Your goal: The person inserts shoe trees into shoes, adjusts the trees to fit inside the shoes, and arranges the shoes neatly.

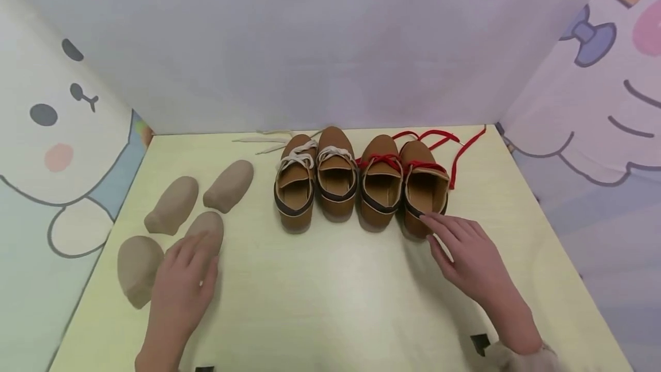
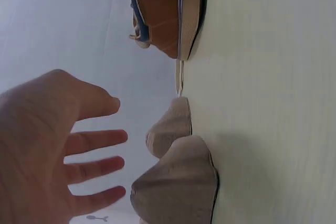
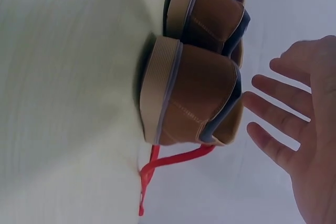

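My left hand (image 1: 181,283) hovers over a beige, foot-shaped shoe form (image 1: 209,225), partly covering it in the head view. In the left wrist view its fingers reach out loosely, apart from the nearest form (image 2: 178,182). My right hand (image 1: 472,254) is at the heel of the rightmost brown shoe (image 1: 415,225), which has red laces (image 1: 426,166). The right wrist view shows those fingers extended beside the opening of that shoe (image 3: 202,85); whether a fingertip touches the collar I cannot tell. Neither hand holds anything.
Left of that shoe stand another red-laced shoe (image 1: 376,214) and two brown shoes with white laces (image 1: 338,205) (image 1: 296,220), toes toward the back wall. More beige forms (image 1: 172,205) (image 1: 229,185) (image 1: 139,268) lie at the table's left. Printed cloth walls enclose the table (image 1: 330,303).
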Action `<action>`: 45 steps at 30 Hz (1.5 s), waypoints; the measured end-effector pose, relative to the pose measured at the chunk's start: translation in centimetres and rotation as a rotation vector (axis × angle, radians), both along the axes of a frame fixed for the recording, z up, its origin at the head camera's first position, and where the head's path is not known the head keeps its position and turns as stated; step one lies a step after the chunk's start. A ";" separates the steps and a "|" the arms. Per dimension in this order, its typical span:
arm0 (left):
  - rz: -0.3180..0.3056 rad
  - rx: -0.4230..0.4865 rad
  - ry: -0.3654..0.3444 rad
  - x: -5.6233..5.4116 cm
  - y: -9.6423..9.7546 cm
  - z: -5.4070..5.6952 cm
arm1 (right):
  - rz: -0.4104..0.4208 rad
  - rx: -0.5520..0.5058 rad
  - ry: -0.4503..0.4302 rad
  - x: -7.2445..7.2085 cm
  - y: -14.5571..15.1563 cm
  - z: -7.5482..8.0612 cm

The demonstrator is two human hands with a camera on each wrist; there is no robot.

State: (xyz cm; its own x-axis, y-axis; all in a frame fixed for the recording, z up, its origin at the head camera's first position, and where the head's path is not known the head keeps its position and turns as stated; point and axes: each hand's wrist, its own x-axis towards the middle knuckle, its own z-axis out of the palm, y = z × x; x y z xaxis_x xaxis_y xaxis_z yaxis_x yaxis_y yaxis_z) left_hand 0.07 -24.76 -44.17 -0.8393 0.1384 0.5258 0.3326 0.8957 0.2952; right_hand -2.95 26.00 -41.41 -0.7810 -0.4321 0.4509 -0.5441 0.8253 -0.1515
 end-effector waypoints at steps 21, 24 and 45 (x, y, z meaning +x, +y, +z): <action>0.211 0.055 -0.420 0.2 -1.4 -1.2 | 0.123 -0.018 0.024 -3.0 -3.9 0.9; 0.226 0.045 -0.404 0.1 -1.2 -1.4 | 0.146 -0.020 0.032 -3.8 -4.4 1.0; 0.258 0.121 -0.322 0.7 -0.3 -0.6 | 0.233 0.068 0.022 -7.0 -8.1 2.4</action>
State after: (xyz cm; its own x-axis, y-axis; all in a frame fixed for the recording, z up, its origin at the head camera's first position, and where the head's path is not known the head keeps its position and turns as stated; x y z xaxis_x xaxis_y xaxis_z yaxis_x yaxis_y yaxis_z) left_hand 0.82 -25.09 -44.75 -0.9623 -0.1441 0.2308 -0.0240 0.8899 0.4556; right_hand -9.99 17.92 -38.98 -0.6466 -0.6297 0.4305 -0.7238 0.6848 -0.0854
